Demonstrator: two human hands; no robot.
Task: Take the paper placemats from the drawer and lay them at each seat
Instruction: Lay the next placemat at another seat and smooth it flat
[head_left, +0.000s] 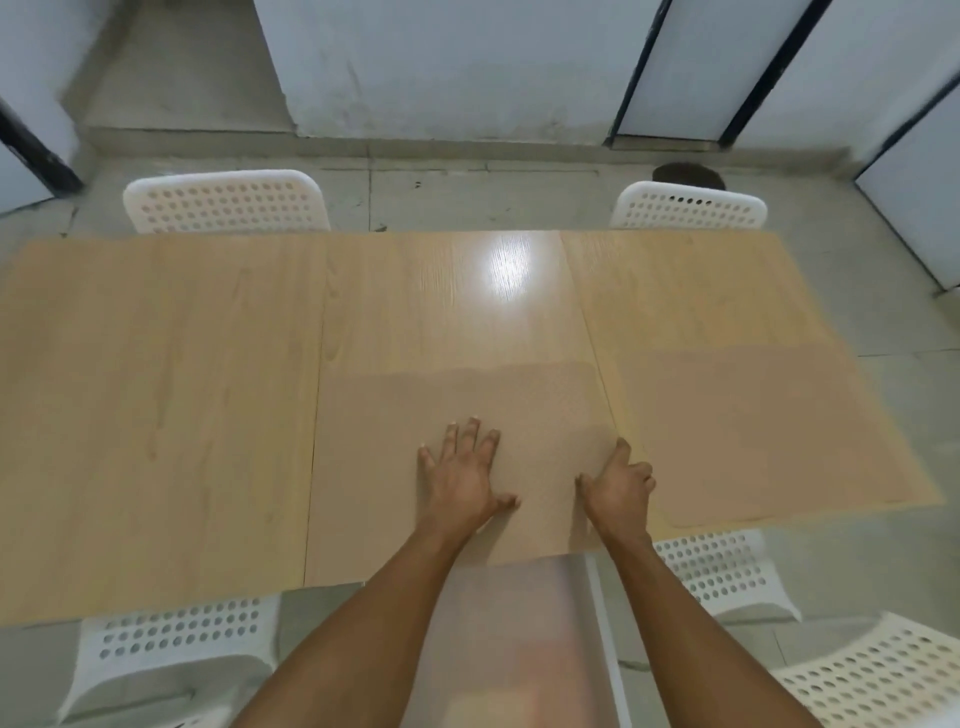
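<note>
On near edge of wooden surface (156, 395), middle section: tan placemat (467, 410) lying flat, overhanging slightly. Left hand (460, 475) spread, palm down on mat — likely pinning it against sliding. Right hand (621, 488) at mat's right edge, fingers curled, thumb on top; probably squaring it. Second placemat (769, 431) already flat to the right, before white chair (722, 571). Far seats not yet set.
</note>
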